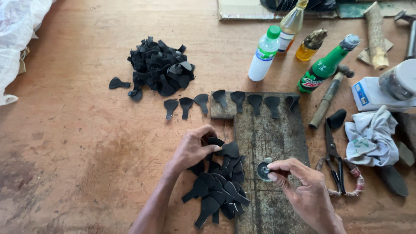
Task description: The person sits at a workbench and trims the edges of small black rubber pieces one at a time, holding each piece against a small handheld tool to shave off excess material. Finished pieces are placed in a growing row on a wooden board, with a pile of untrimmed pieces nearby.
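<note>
- My left hand (190,149) rests on the near pile of black paddle-shaped cutouts (219,184), its fingers curled shut around one piece at the top of that pile.
- My right hand (303,190) pinches a small round dark disc (263,170) between thumb and forefinger, fingers closed on it, just above the grey metal slab (271,130).
- The near pile lies half on the brown bench (78,143) and half on the slab's left edge.
- A row of single cutouts (229,102) is laid out side by side, running from the bench onto the far end of the slab.
- Further away sits a bigger heap of the same black pieces (160,67), with a couple of strays beside it.
- To the right of the slab I see pliers with wrapped handles (336,167), a crumpled white rag (372,136) and a hammer (329,97).
- Beyond the slab stand a white bottle with a green cap (264,54), a green bottle (327,65) lying tilted, and a yellowish bottle (291,24).
</note>
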### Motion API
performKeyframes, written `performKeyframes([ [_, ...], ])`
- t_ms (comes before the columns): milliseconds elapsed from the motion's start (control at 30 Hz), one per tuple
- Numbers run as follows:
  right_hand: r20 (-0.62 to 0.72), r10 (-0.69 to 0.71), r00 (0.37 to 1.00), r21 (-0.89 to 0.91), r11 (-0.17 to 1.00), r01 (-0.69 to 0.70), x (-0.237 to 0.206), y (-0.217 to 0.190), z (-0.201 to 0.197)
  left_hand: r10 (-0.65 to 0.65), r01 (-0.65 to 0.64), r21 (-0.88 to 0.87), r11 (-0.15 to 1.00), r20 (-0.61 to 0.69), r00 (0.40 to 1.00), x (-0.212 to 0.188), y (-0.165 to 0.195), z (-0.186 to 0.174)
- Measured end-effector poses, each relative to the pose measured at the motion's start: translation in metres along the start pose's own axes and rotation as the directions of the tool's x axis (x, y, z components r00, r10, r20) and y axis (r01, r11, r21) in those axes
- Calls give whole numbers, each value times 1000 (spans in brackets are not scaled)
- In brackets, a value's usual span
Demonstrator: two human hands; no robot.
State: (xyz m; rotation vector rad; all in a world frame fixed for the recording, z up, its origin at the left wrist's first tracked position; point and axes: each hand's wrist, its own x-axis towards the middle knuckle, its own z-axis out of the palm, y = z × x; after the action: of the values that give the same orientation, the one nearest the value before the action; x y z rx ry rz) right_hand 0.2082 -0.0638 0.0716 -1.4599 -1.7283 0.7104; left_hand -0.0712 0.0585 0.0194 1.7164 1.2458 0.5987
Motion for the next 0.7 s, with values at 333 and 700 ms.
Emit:
performKeyframes([
  [333,2,-1,1000,24,1000,1,12,-4,-3,195,-204,-37,978,-174,965,-16,-17,-1],
  [700,-55,-44,998,17,999,45,20,-14,6,42,-83,-330,940,-129,991,-2,-32,1],
])
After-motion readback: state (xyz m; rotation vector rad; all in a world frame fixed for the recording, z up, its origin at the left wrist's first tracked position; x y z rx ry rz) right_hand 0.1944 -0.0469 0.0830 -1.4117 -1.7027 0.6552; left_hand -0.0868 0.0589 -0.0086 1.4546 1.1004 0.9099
